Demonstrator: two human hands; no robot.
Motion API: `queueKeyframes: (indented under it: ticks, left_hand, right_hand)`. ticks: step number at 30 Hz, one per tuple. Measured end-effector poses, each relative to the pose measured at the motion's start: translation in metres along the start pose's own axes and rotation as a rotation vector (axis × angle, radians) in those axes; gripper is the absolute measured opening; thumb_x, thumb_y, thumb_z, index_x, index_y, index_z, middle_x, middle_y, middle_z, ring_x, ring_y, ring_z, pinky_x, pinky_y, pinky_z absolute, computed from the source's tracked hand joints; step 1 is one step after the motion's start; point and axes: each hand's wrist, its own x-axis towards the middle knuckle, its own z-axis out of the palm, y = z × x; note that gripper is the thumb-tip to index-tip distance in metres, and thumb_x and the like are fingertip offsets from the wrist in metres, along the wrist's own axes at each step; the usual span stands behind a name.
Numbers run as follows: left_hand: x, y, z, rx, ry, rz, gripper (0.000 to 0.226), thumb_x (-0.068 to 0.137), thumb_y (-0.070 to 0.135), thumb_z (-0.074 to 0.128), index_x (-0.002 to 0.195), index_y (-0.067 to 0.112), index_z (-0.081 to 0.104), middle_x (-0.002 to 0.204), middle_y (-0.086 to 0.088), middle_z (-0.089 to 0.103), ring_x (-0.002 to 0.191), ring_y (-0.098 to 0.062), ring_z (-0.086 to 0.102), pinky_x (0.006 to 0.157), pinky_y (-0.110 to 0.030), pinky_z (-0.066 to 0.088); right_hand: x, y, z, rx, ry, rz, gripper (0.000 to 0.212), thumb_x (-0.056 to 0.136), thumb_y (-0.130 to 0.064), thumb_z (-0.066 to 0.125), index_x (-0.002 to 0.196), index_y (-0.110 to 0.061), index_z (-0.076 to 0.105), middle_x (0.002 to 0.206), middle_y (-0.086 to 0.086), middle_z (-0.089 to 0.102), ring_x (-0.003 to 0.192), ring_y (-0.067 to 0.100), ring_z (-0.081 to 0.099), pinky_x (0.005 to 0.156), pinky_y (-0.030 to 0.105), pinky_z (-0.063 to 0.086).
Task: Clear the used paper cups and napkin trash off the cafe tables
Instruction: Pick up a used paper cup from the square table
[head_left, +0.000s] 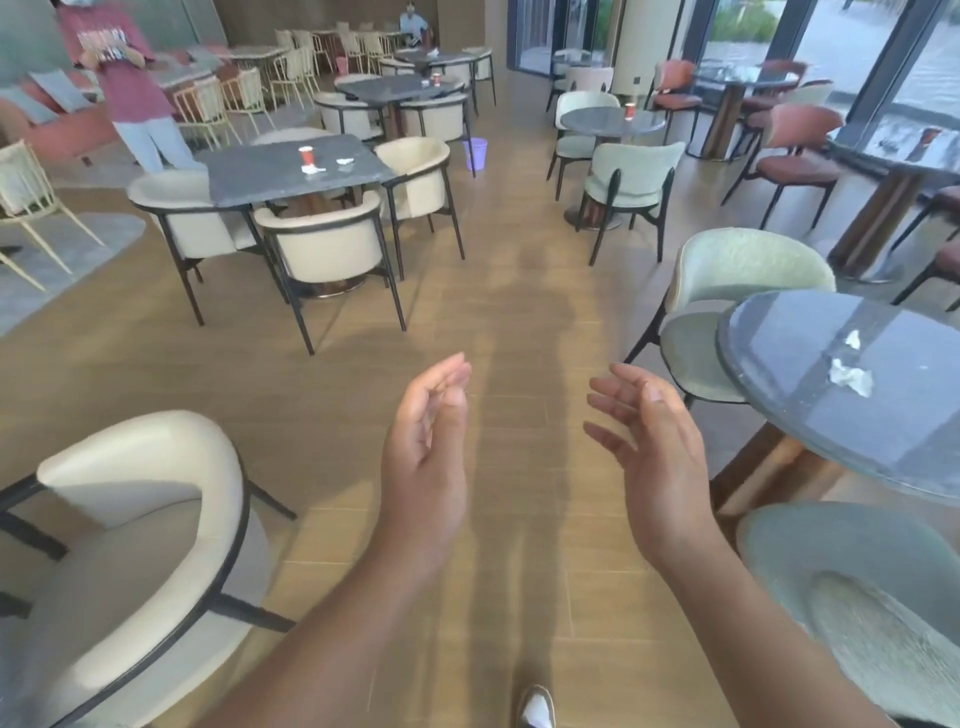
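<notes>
Both hands are empty. The left hand (426, 441) and the right hand (657, 447) hang in front of the body, palms turned toward each other. Their fingers are loosely bent and hold nothing, and the wooden floor (519, 312) shows between them. One shoe (535, 709) pokes in at 6 o'clock.

The nearest trash is at 3 o'clock from the right hand. There a near round table (810, 441) carries two crumpled bits of napkin: a small scrap (852, 339) and a larger scrap (849, 376) just beside it. Two pale green chairs flank this table, one at 2 o'clock (748, 270) and one at 4 o'clock (857, 561). A cream armchair (140, 467) sits at 8 o'clock.

Farther out, three red paper cups can be counted, each on its own table. At 11 o'clock a square grey table (249, 171) holds the first red cup (306, 155), with a white napkin (313, 170) at its base. A second white napkin (344, 161) lies a little apart to the right. At 1 o'clock a far round table (597, 122) bears the second red cup (630, 110). At 12 o'clock a far square table (384, 85) bears the third red cup (436, 79).

A purple bucket (476, 154) stands on the floor at 12 o'clock (between the table rows). A standing person (119, 67) is at 10 o'clock.
</notes>
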Motion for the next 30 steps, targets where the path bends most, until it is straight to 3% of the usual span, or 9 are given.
queueKeyframes:
  ticks: [8, 14, 19, 30]
  left_hand:
    - [0.183, -0.052, 0.043, 0.021, 0.042, 0.0, 0.033, 0.102, 0.037, 0.045, 0.131, 0.029, 0.059, 0.134, 0.01, 0.067, 0.131, -0.004, 0.06, 0.116, -0.045, 0.046]
    - [0.317, -0.108, 0.053, -0.007, 0.082, 0.003, 0.042, 0.093, 0.054, 0.049, 0.127, 0.033, 0.06, 0.134, 0.008, 0.068, 0.131, -0.006, 0.06, 0.116, -0.047, 0.046]
    - [0.442, -0.166, 0.052, 0.004, 0.039, -0.008, 0.031, 0.101, 0.045, 0.049, 0.128, 0.035, 0.061, 0.132, 0.016, 0.068, 0.131, -0.005, 0.06, 0.116, -0.047, 0.046]
    - [0.705, -0.238, 0.052, 0.027, -0.012, -0.037, 0.036, 0.102, 0.042, 0.048, 0.132, 0.028, 0.062, 0.134, 0.014, 0.067, 0.132, -0.005, 0.059, 0.115, -0.046, 0.047]
  right_hand:
    - [0.199, 0.021, 0.034, -0.013, -0.035, 0.018, 0.034, 0.098, -0.047, 0.05, 0.116, -0.029, 0.073, 0.116, 0.001, 0.075, 0.114, 0.019, 0.069, 0.096, 0.043, 0.055]
    - [0.331, 0.066, 0.076, -0.033, -0.062, 0.037, 0.038, 0.098, -0.047, 0.05, 0.12, -0.026, 0.072, 0.118, 0.003, 0.074, 0.116, 0.021, 0.068, 0.098, 0.046, 0.056]
    - [0.448, 0.108, 0.129, -0.057, -0.066, 0.034, 0.038, 0.1, -0.047, 0.048, 0.122, -0.026, 0.071, 0.12, 0.002, 0.074, 0.118, 0.021, 0.068, 0.1, 0.047, 0.056]
    - [0.693, 0.157, 0.237, -0.051, -0.016, 0.072, 0.039, 0.098, -0.047, 0.049, 0.123, -0.026, 0.071, 0.118, 0.003, 0.074, 0.116, 0.021, 0.069, 0.101, 0.048, 0.057]
